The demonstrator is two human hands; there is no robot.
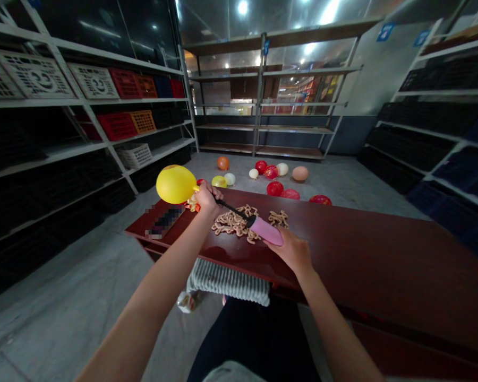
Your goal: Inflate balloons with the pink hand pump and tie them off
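A yellow inflated balloon [176,184] points left, its neck over the tip of a balloon pump [266,231] with a pink barrel and a black rod. My left hand [207,197] is closed around the balloon's neck and the pump's tip. The far end of the pink barrel is in my right hand [290,249], fingers wrapped round it. Beneath the pump, a pile of tan uninflated balloons [233,222] lies on the dark red table [354,239], with a smaller tan pile [278,218] to its right. Small red and orange pieces [193,203] lie beside my left hand.
A blurred flat object [165,222] lies at the table's left end. Several inflated balloons, one orange [223,163] and one red [274,188], rest on the floor beyond. Shelves with crates [121,83] stand left; a metal rack [258,127] stands behind. Grey ribbed cloth [229,281] hangs below the front edge.
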